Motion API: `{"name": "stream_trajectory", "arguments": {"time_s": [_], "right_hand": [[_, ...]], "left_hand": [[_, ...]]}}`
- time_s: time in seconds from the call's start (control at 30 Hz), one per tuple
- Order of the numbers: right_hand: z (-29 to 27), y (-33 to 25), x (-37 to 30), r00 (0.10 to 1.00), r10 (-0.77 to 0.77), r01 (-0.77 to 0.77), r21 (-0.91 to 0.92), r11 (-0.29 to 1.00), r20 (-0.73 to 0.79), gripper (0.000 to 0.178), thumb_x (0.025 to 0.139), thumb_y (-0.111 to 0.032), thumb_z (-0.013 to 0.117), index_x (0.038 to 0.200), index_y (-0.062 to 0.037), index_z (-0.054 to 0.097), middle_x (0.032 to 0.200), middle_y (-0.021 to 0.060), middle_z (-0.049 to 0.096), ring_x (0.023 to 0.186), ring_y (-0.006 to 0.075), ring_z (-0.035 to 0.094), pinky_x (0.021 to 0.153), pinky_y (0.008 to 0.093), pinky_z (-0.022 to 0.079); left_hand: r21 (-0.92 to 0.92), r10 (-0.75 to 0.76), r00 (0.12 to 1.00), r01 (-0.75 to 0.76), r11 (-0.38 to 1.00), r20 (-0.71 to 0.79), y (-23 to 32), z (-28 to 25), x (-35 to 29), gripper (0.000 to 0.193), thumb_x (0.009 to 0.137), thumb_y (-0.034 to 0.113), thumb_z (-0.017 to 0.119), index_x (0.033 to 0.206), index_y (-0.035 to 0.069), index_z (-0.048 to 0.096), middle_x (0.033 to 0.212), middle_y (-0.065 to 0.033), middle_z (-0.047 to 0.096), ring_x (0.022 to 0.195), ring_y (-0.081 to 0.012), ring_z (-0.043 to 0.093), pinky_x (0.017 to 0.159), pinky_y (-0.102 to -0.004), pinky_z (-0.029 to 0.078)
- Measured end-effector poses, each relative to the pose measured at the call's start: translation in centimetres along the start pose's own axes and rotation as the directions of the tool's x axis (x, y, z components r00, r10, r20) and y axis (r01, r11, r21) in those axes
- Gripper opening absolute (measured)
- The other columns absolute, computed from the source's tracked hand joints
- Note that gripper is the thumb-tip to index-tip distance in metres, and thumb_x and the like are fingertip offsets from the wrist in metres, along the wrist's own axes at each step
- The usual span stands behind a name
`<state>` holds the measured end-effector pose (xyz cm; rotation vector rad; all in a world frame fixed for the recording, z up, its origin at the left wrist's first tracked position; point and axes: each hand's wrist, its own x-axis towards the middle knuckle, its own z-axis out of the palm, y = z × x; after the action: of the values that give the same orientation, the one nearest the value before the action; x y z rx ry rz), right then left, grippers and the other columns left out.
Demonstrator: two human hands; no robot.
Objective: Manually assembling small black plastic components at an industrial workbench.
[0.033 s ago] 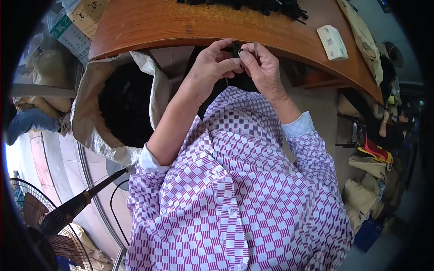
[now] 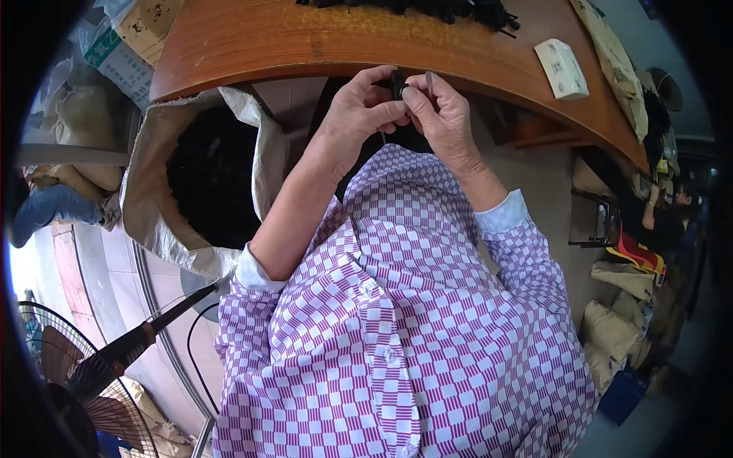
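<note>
My left hand (image 2: pixel 363 103) is closed on a small black piece (image 2: pixel 397 82), pinched between thumb and fingers just in front of the table edge. Close against it, my right hand (image 2: pixel 440 114) is also closed, its thumb and index finger meeting at the black piece. A thin grey, flat-ended tool (image 2: pixel 429 80) sticks up between the right fingers; its lower part is hidden in the hand. On the wooden table (image 2: pixel 252 46), beyond my hands, lies a heap of small black parts (image 2: pixel 427 8).
Left of my knees stands an open white woven sack (image 2: pixel 145 191) filled with black pieces (image 2: pixel 210 175). A white tissue pack (image 2: pixel 561 70) lies on the table's right. A fan (image 2: pixel 92 382) stands at lower left. Another person (image 2: pixel 668 210) is at far right; a jeans-clad leg (image 2: pixel 61 206) shows at left.
</note>
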<state>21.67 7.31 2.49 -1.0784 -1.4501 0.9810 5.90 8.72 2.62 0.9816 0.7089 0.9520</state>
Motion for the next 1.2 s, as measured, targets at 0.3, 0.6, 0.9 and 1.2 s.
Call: {"name": "stream_trajectory", "arguments": {"time_s": [0.3, 0.6, 0.9, 1.2], "right_hand": [[0.1, 0.4, -2.3, 0.954, 0.299, -0.267, 0.431, 0.862, -0.005, 0.025, 0.090, -0.011, 0.061, 0.112, -0.0073, 0.050, 0.074, -0.0064, 0.051, 0.055, -0.0009, 0.042, 0.044, 0.0140, 0.031], [0.0, 1.1, -3.6, 0.943, 0.311, -0.330, 0.461, 0.824, 0.119, 0.031, 0.094, -0.027, 0.056, 0.116, -0.0051, 0.052, 0.070, -0.0050, 0.048, 0.053, -0.0001, 0.040, 0.042, 0.0152, 0.029], [1.2, 1.7, -4.1, 0.967, 0.229, -0.246, 0.178, 0.953, 0.112, 0.040, 0.099, -0.029, 0.046, 0.127, -0.0001, 0.047, 0.080, -0.0027, 0.052, 0.067, 0.0030, 0.047, 0.057, 0.0147, 0.039], [1.7, 0.4, -3.8, 0.932, 0.314, -0.340, 0.140, 0.930, 0.179, 0.030, 0.099, -0.018, 0.045, 0.123, -0.0020, 0.048, 0.083, -0.0026, 0.052, 0.070, 0.0020, 0.046, 0.061, 0.0151, 0.040]], "left_hand": [[0.143, 0.081, 0.996, -0.075, 0.987, -0.032, -1.8, 1.5, -1.0, 0.040, 0.082, -0.002, 0.065, 0.120, 0.006, 0.054, 0.088, -0.0041, 0.058, 0.076, -0.0093, 0.059, 0.063, -0.0208, 0.051], [0.218, 0.096, 0.992, -0.076, 0.973, -0.084, -2.9, 1.0, -1.9, 0.032, 0.085, 0.001, 0.063, 0.116, 0.008, 0.058, 0.079, 0.0004, 0.059, 0.071, -0.0055, 0.058, 0.056, -0.0181, 0.046], [0.224, 0.103, 0.983, -0.067, 0.972, -0.153, -3.1, 0.5, -2.6, 0.032, 0.085, 0.001, 0.063, 0.116, 0.008, 0.060, 0.079, 0.0005, 0.059, 0.071, -0.0050, 0.057, 0.056, -0.0173, 0.046], [0.400, 0.281, 0.947, -0.200, 0.895, -0.157, -4.2, 0.0, -2.9, 0.032, 0.085, -0.004, 0.060, 0.115, 0.006, 0.062, 0.083, -0.0004, 0.060, 0.072, -0.0071, 0.057, 0.062, -0.0211, 0.049]]}}
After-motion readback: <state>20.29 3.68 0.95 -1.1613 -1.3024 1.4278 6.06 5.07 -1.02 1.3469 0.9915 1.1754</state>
